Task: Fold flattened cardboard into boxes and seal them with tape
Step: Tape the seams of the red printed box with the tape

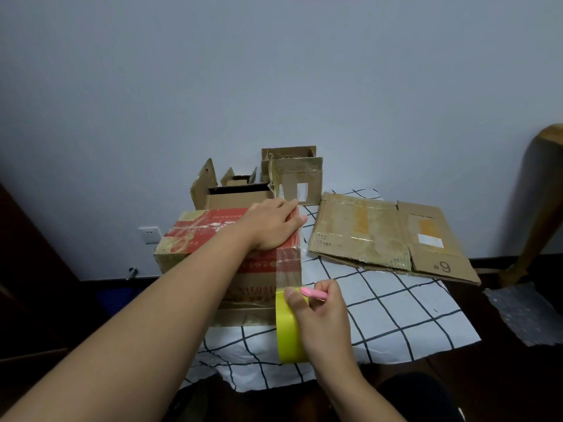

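Box [213,239] under flat left hand [271,226] — right hand [320,318] grips tape roll [288,330], pink cutter [313,293].

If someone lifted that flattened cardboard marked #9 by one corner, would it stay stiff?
Probably not fully. The flattened cardboard shows creases and worn, taped flaps, so it would likely sag or hinge at the folds. It looks thin, so probably light. Overhanging the checked cloth, it should slide easily.
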Demonstrator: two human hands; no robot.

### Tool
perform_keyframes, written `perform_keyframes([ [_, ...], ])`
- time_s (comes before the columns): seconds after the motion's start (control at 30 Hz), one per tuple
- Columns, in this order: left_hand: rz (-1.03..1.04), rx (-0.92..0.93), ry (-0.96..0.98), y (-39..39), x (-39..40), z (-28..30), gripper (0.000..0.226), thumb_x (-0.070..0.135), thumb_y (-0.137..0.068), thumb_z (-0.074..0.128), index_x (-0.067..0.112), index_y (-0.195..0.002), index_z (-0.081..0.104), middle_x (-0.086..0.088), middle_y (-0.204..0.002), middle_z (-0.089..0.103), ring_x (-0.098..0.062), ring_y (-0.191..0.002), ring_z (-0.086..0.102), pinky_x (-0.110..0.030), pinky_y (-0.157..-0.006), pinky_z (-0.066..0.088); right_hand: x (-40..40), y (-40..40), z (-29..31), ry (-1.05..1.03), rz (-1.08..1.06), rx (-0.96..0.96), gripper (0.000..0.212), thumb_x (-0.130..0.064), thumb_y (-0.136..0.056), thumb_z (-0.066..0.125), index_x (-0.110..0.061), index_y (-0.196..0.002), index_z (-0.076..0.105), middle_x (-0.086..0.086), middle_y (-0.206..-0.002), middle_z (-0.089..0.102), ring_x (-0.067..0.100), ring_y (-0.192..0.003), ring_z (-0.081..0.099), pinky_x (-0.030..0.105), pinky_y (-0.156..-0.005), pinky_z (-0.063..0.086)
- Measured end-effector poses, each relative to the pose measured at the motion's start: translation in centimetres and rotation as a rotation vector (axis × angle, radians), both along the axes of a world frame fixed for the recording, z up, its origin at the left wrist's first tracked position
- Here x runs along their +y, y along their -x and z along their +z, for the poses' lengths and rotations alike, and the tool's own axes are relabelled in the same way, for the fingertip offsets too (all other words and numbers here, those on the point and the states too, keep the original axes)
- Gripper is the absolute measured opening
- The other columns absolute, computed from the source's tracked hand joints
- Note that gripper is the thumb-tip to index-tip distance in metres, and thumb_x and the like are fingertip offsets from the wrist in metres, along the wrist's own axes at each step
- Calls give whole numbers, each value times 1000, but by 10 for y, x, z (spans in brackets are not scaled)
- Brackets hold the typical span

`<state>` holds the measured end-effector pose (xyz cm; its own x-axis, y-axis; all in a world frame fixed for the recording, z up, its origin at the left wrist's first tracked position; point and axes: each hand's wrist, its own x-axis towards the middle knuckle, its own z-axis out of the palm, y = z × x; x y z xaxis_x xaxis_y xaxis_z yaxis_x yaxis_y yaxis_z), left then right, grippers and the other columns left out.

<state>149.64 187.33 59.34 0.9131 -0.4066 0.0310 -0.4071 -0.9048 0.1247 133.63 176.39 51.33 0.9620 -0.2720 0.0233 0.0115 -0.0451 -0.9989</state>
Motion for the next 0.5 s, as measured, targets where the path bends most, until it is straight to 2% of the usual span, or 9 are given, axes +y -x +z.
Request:
perform_keyframes([
  [0.17,25,-9,54,3,1,0,66,62,-100,26,26,-156,27,-4,-146,32,-23,-139,22,-43,-117,20,3,-8,-6,-19,-9,75,36,-32,-87,73,-21,-80,39,-6,-63,35,9,-50,29,25,-50,28],
  [0.23,30,-98,39,5,2,2,64,62,-100,27,25,-152,36,-4,-138,34,-23,-132,27,-42,-112,25,3,-8,-6,-11,-19,64,37,-33,-86,73,-21,-80,39,-5,-64,35,10,-51,30,23,-49,27],
  [0.27,23,-189,46,7,2,1,61,60,-100,30,23,-146,44,-5,-131,39,-23,-125,33,-41,-107,30,4,-6,-4,-13,-23,55,37,-34,-86,73,-21,-80,39,-5,-65,36,10,-53,30,22,-48,28],
  [0.33,0,-423,88,14,1,1,46,54,-101,35,19,-117,60,-1,-108,49,-20,-104,46,-35,-88,41,5,-3,-2,-36,-15,40,38,-37,-85,73,-19,-81,40,-5,-65,37,9,-54,32,21,-49,29],
  [0.4,1,-525,89,24,0,1,39,48,-104,34,19,-88,55,5,-84,50,-20,-82,54,-32,-64,40,6,0,-1,-67,5,32,40,-40,-85,73,-18,-81,40,-5,-66,37,9,-56,33,25,-53,30],
  [0.43,10,-529,79,29,0,2,40,46,-105,32,20,-81,50,6,-77,47,-21,-76,55,-34,-58,37,7,2,0,-82,16,33,40,-40,-85,73,-18,-81,39,-4,-67,38,10,-58,34,27,-55,31],
  [0.5,24,-506,88,41,0,4,36,43,-106,29,22,-81,43,4,-75,49,-26,-76,58,-35,-56,34,9,6,0,-109,35,39,37,-35,-88,71,-18,-81,38,-4,-69,40,12,-62,36,30,-59,32],
])
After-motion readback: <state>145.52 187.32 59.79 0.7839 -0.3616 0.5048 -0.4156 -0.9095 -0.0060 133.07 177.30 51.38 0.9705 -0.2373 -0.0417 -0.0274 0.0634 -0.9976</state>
